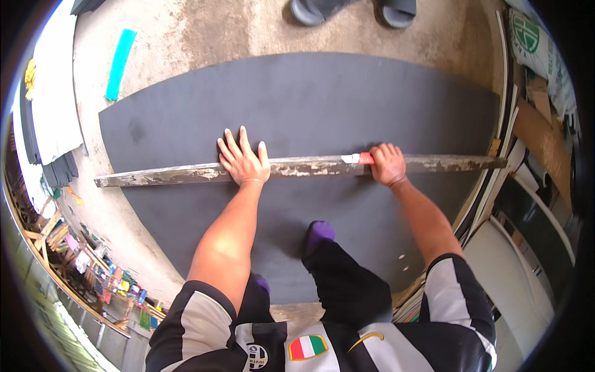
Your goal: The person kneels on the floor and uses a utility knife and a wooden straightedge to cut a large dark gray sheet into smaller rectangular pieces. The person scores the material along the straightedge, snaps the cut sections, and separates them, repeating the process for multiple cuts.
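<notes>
A large dark grey sheet (pixel 310 99) lies flat on the floor under both of my arms. Across its width runs a long straight bar (pixel 310 166), worn and brown with pale flaking patches. My left hand (pixel 245 162) presses on the bar left of its middle, palm down, its fingers spread over the far edge onto the sheet. Farther right, my right hand (pixel 388 164) is closed around a red utility knife (pixel 365 159), whose pale, blade-like end points left along the bar's far edge. That end's contact with the sheet cannot be made out.
My purple-socked foot (pixel 321 231) stands on the sheet below the bar. A turquoise strip (pixel 121 65) lies at the far left. Dark slippers (pixel 310 11) rest beyond the sheet. Boards (pixel 545 146) and a white sack (pixel 539 49) line the right side; clutter (pixel 124 288) fills the lower left.
</notes>
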{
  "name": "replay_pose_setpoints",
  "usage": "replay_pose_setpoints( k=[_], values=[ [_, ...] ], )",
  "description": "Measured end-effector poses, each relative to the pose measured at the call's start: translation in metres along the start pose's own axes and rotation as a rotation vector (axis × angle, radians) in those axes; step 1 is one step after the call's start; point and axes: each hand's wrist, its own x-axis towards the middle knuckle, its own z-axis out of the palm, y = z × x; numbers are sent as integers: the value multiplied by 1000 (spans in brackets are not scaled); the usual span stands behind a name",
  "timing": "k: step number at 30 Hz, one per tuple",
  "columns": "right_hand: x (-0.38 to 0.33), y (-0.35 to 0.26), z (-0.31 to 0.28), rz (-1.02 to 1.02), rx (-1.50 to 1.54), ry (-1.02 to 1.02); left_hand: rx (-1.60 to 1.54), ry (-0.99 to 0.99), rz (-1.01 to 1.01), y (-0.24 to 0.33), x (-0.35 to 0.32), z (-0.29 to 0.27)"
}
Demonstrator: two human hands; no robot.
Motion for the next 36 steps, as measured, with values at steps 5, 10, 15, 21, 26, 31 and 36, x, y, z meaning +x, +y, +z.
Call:
replay_pose_setpoints(
  k=[5, 10, 15, 21, 26, 31, 36],
  values=[
    [-1, -6, -3, 87, -6, -6, -82, 62, 42, -2, -2, 1],
    [2, -10, -1, 152, -12, 21, -196, 205, 88, -7, -2, 7],
    [-14, -16, 12, 115, -46, 157, -227, 233, 172, -16, -19, 17],
    [-67, -41, 41, 101, -76, 261, -147, 359, 237, -30, -70, 43],
    [-121, -71, 65, 146, -79, 225, -128, 330, 228, -43, -115, 61],
    [-90, -97, 56, 124, -2, 165, -145, 185, 266, -53, -114, 50],
    [17, -148, 15, 80, 115, 139, -174, 203, 248, -65, -51, -15]
  ],
)
